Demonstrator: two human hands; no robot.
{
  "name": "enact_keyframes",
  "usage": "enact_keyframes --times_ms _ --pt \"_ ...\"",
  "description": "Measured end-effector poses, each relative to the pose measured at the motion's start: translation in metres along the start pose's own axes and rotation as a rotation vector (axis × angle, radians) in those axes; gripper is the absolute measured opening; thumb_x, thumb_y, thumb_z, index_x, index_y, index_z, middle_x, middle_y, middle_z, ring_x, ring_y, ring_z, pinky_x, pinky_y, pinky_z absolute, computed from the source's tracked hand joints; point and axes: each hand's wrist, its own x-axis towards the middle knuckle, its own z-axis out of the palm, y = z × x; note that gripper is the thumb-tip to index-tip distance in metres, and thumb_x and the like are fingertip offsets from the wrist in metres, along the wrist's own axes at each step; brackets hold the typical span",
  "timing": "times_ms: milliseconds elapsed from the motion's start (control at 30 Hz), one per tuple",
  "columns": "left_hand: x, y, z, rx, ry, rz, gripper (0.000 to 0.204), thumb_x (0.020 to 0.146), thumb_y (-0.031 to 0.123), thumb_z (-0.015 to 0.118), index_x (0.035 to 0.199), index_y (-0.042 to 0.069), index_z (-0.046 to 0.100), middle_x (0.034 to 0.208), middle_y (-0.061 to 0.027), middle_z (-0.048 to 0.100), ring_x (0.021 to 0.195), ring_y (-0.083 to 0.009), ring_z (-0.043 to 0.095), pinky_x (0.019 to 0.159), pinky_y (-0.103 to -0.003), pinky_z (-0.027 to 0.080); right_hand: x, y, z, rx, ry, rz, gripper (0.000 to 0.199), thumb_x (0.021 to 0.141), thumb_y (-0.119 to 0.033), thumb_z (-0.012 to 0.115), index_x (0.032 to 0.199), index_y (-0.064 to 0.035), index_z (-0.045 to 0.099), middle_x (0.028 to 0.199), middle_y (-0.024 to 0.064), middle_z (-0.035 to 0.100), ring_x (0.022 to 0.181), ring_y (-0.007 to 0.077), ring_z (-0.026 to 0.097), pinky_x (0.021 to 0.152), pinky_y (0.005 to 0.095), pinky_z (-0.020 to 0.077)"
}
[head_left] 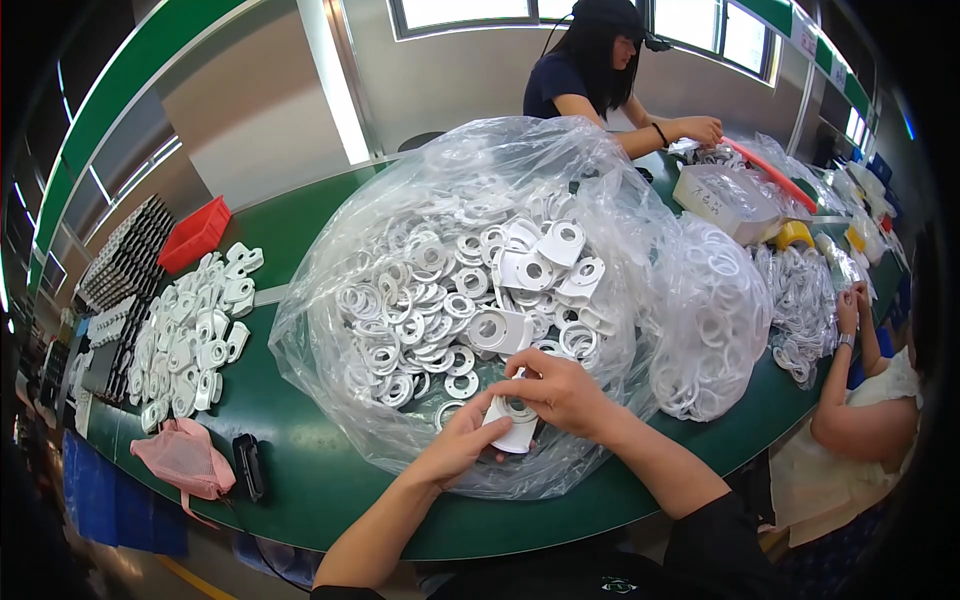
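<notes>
White plastic bracket [512, 436], a flat piece with a round opening, is held up in the head view above the near edge of a large clear plastic bag [465, 160]. The left hand [458, 442] grips it from the side, thumb across its face. The right hand [563, 390] has its fingers bent and closed on the upper part, over the opening; whether they also pinch a separate ring cannot be told.

The bag lies open-faced on a green table [285, 400], its loose film spreading under both wrists and between the hands and the tabletop. Inside is a heap of white rings [420, 320], with similar brackets on its right side. Touching the bag's right side, a clear bag of white rings [710, 320] takes up the space, and a pile of pale rings [797, 310] lies beyond it.

To the left are a pile of white brackets [190, 340], a red bin [195, 235] and stacked dark trays [122, 255]. Nearer sit a pink mesh pouch [187, 458] and a black case-like object [248, 467]. Across the table a co-worker [555, 95] reaches toward a red strip [775, 177] near a clear plastic box [728, 205]; another co-worker [860, 425] sits at right.
</notes>
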Motion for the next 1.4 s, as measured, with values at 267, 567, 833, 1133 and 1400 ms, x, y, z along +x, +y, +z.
enact_keyframes --times_ms 267,567,833,1133,1400 --pt "0.001 -0.005 0.004 0.116 0.065 0.040 0.041 0.092 0.011 0.048 0.131 0.002 0.036 0.098 -0.0093 0.063 0.078 -0.0099 0.064 0.058 -0.019 0.047 0.000 -0.004 0.004 -0.012 0.012 0.027 0.031 0.070 0.001 0.063 0.097 -0.0127 0.068 0.089 0.0023 0.056 0.069 0.0176 0.056 0.061 0.0284 0.0469" --pt "0.001 -0.013 -0.001 0.486 0.161 0.274 0.035 0.084 0.006 0.054 0.119 -0.001 0.050 0.097 -0.0079 0.062 0.083 -0.0151 0.062 0.075 -0.029 0.048 -0.001 0.009 -0.004 0.546 -0.039 0.419 0.013 0.082 -0.013 0.065 0.090 -0.0027 0.068 0.079 0.0065 0.061 0.071 0.0136 0.057 0.064 0.0249 0.0439" --pt "-0.004 0.003 0.007 0.717 0.262 0.355 0.026 0.090 0.018 0.051 0.111 0.002 0.055 0.079 -0.0186 0.062 0.071 -0.0285 0.063 0.064 -0.034 0.046 0.000 0.006 -0.005 0.538 -0.128 0.434 0.012 0.086 -0.012 0.062 0.087 0.0003 0.061 0.075 0.0049 0.060 0.067 0.0107 0.055 0.060 0.0248 0.0423" --pt "-0.001 -0.003 0.001 0.812 0.320 0.370 0.024 0.092 0.020 0.048 0.086 -0.001 0.058 0.060 -0.0160 0.051 0.053 -0.0246 0.053 0.052 -0.034 0.039 -0.001 -0.002 -0.002 0.328 -0.151 0.345 0.015 0.086 -0.015 0.060 0.082 -0.0006 0.057 0.071 0.0085 0.057 0.064 0.0177 0.054 0.060 0.0294 0.0426" --pt "0.008 -0.016 0.010 0.104 0.422 0.395 0.018 0.097 0.014 0.043 0.112 0.004 0.041 0.100 -0.0057 0.055 0.084 -0.0076 0.054 0.065 -0.022 0.048 -0.003 0.003 0.022 0.934 0.194 0.656 0.021 0.092 -0.017 0.056 0.099 0.0012 0.062 0.082 -0.0013 0.061 0.072 0.0026 0.050 0.062 0.0184 0.0406"
